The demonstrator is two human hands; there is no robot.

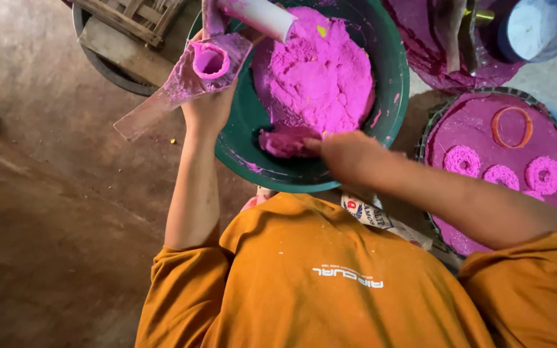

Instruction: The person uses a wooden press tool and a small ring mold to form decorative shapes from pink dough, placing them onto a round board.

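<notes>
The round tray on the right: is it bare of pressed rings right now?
No: the round tray carries three pink rings on its pink-dusted surface, plus an orange hoop lying farther back.

Bright pink powder; dark green basin; orange shirt.

Soft, even daylight, brighter at upper right; moving hands slightly blurred.

Bare brown earthen floor, wooden crate beyond
</notes>
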